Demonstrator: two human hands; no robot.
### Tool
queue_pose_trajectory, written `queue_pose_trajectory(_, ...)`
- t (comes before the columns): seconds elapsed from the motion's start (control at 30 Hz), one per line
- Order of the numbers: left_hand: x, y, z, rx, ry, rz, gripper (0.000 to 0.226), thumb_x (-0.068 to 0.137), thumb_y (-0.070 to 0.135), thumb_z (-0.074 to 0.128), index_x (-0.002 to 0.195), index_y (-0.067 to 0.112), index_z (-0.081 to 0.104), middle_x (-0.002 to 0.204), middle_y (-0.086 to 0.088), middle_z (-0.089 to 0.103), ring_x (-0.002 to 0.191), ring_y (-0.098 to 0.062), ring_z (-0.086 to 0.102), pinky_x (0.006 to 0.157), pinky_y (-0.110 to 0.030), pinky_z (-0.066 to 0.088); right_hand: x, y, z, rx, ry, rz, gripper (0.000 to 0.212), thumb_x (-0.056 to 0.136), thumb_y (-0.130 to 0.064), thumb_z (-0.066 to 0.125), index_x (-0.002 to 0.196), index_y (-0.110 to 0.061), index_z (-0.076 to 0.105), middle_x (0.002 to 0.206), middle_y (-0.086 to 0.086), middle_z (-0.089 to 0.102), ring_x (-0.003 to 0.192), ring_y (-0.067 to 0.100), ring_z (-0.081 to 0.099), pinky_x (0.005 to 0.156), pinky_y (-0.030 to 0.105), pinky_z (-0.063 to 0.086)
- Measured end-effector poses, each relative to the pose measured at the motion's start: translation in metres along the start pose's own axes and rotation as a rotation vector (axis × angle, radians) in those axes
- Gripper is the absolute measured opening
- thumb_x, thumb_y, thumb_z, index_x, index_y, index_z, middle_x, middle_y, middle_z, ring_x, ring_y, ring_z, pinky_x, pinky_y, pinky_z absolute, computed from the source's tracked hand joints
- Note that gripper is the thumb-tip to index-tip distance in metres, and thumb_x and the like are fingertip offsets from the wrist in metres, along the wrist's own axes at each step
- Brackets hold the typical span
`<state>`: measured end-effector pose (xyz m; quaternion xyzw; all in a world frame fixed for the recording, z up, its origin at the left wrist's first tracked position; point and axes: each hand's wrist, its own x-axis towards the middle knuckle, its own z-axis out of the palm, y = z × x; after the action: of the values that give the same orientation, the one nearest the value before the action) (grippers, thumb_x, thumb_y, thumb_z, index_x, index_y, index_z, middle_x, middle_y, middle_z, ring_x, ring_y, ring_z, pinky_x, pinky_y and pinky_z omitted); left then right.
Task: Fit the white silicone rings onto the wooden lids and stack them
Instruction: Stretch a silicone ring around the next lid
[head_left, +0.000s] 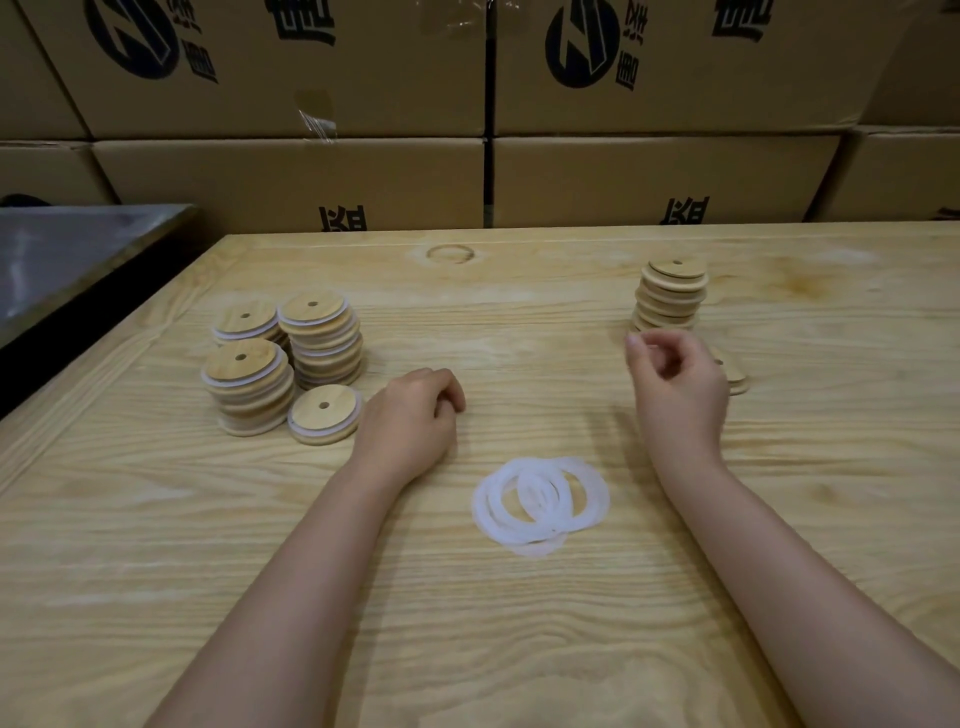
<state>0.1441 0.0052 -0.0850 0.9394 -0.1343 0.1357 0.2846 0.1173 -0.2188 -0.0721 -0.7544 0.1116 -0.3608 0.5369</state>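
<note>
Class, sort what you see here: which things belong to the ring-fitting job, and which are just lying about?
Job:
white silicone rings
bare wooden lids, stacked right
ringed lid stacks, left

Lying about:
cardboard boxes behind
grey metal surface, far left

I count three stacks of ringed lids (322, 338), one single ringed lid (324, 414), one bare stack (672, 296), one loose lid (735, 382), and several overlapping rings (485, 506).
</note>
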Motion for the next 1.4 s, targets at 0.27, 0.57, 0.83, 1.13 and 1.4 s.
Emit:
queue_pose_trajectory(0.27,0.001,0.0,-0.001,-0.021,-0.008,-0.026,0.023,0.081,0.005,0.046,0.081,0.019,0.064,0.072,0.014,0.051,0.076,-0.015,0.048,0.069,-0.031,0.039,0.026,0.025,-0.02,-0.699,0.03,0.237,0.047,0.087,-0.029,0.058,0.13,-0.009,0.051,0.148,0.013,0.027,0.137,0.036,0.019,0.112,0.045,0.015)
queue_pose_trajectory(0.57,0.002,-0.002,0.001,-0.026,0.005,-0.032,0.022,0.081,0.006,0.046,0.08,0.02,0.063,0.068,0.015,0.049,0.073,-0.014,0.046,0.064,-0.028,0.032,0.015,0.022,-0.009,-0.871,-0.114,0.062,0.033,0.09,-0.026,0.057,0.113,-0.003,0.059,0.128,0.018,0.052,0.127,0.036,0.037,0.109,0.043,0.024)
queue_pose_trajectory(0.83,0.0,0.001,-0.001,-0.076,-0.02,-0.03,0.027,0.079,0.005,0.046,0.074,0.027,0.062,0.067,0.011,0.06,0.069,-0.015,0.054,0.061,-0.03,0.04,0.003,0.014,0.004,-0.683,-0.277,-0.003,0.026,0.088,-0.033,0.063,0.099,-0.011,0.056,0.105,0.009,0.063,0.11,0.032,0.043,0.088,0.036,0.034)
queue_pose_trajectory(1.13,-0.002,0.019,0.004,-0.893,-0.159,-0.145,0.021,0.091,0.013,0.059,0.111,0.015,0.058,0.098,-0.011,0.068,0.069,-0.017,0.067,0.052,-0.024,0.05,-0.016,-0.002,0.016,-0.308,-0.476,-0.204,0.034,0.075,-0.022,0.078,0.1,-0.026,0.055,0.094,-0.027,0.049,0.102,0.007,0.04,0.076,0.007,0.027)
queue_pose_trajectory(1.4,0.001,0.015,0.002,-0.894,-0.255,-0.076,0.022,0.082,0.027,0.065,0.1,0.013,0.065,0.074,-0.004,0.072,0.063,-0.018,0.064,0.063,-0.025,0.054,-0.039,-0.014,0.028,-0.219,-0.533,-0.521,0.043,0.066,-0.013,0.083,0.104,-0.01,0.063,0.122,-0.001,0.058,0.113,0.017,0.048,0.097,0.005,0.023)
